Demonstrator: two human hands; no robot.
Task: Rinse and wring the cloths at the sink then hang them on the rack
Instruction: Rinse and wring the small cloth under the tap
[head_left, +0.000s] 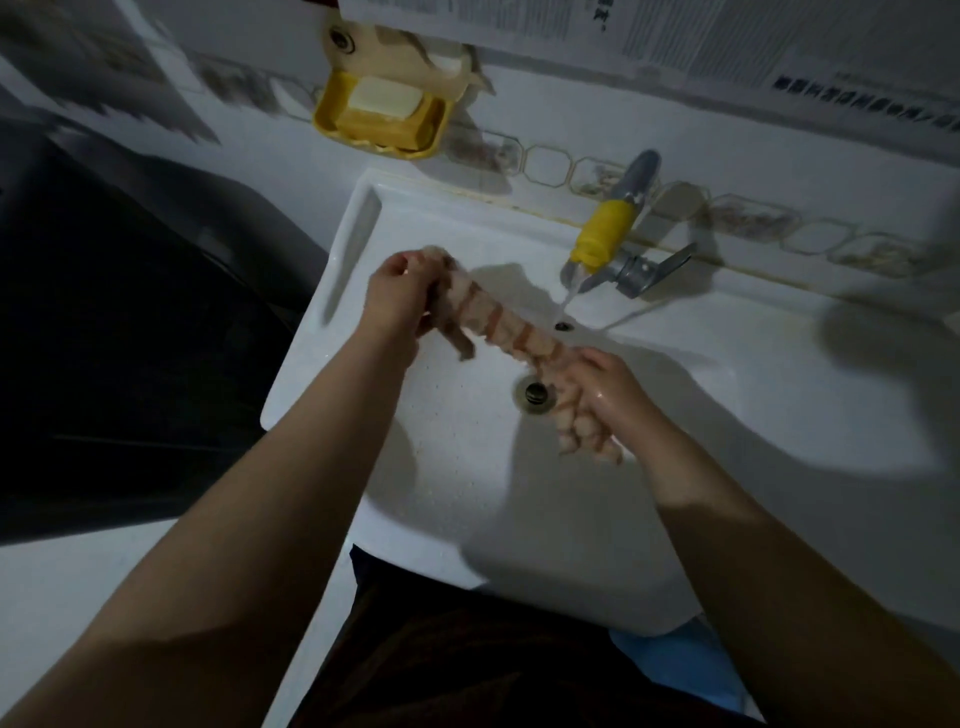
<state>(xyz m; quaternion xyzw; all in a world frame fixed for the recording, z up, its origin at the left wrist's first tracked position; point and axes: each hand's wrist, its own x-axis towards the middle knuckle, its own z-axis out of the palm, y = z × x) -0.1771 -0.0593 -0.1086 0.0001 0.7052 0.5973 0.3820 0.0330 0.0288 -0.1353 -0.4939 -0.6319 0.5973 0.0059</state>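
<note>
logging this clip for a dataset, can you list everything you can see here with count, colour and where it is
cloth: one, pale pink with orange stripes, twisted into a rope above the basin
sink: one, white, centre of view
drain: one, metal, bottom of the basin
tap: one, grey with a yellow nozzle, on the wall behind the basin, water running
soap dish: one, yellow, fixed to the wall at upper left
soap bar: one, white, in the dish
papers: several printed sheets, white, on the wall at top
left hand: closed on the cloth's far end
right hand: wet, closed on the cloth's near end
</note>
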